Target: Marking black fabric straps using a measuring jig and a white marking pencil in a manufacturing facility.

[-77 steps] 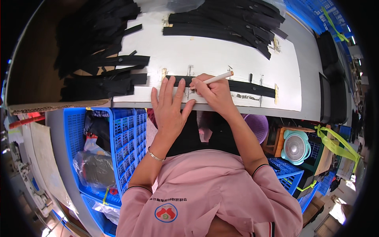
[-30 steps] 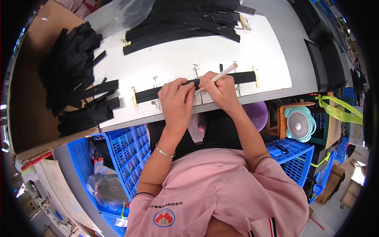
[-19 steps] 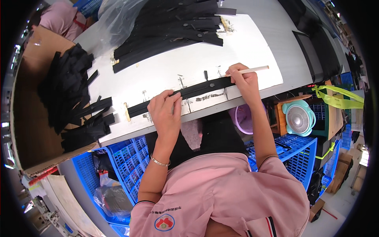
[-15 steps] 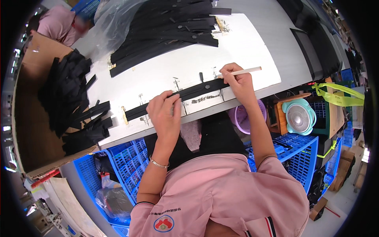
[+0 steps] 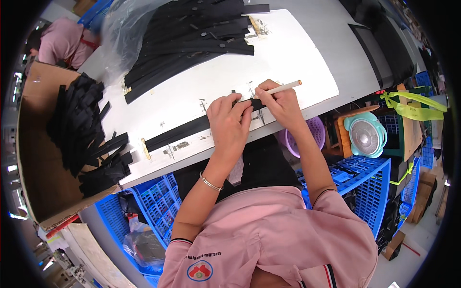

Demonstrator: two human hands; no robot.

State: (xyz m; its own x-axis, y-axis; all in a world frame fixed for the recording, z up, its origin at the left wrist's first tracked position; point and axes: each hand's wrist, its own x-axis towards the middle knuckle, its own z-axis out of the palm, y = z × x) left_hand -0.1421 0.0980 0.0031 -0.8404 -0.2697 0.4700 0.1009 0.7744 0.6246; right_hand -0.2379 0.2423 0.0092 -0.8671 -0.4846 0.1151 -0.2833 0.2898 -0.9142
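A long black fabric strip (image 5: 182, 132) lies along the near side of a white board (image 5: 293, 53) with marks drawn on it. My left hand (image 5: 228, 126) is bent over the strip's right part, fingers drawn together and pressing on it. Close by on the right, my right hand (image 5: 282, 104) grips a slim white pencil (image 5: 289, 87), its back end pointing up to the right. The pencil's tip is hidden by my fingers, near the strip. A small dark piece (image 5: 233, 91) shows just beyond my left fingertips.
Many black strips (image 5: 187, 50) lie piled at the back under clear plastic (image 5: 120, 38). At left stands a cardboard box (image 5: 36, 144) full of black strips. Blue baskets (image 5: 370, 192), a purple bin (image 5: 314, 134) and a turquoise fan (image 5: 367, 134) are by the table. Another person (image 5: 62, 41) is far left.
My left hand has slid right along the strip, close to my right hand, and its fingers have drawn together. The pencil hand has shifted slightly left in the picture.
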